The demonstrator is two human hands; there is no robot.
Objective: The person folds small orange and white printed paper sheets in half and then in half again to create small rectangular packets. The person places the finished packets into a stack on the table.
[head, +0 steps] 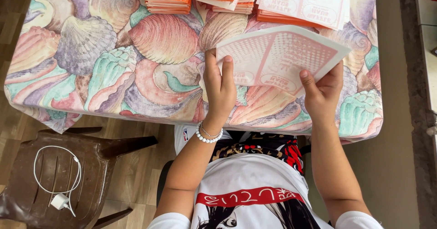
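It looked like a home room used for piecework. The worktop [91,65] wore a household cloth printed with seashells. Left of it and lower stood a brown plastic chair [59,179] holding a white phone charger [59,197], on a wood-plank floor [136,165].
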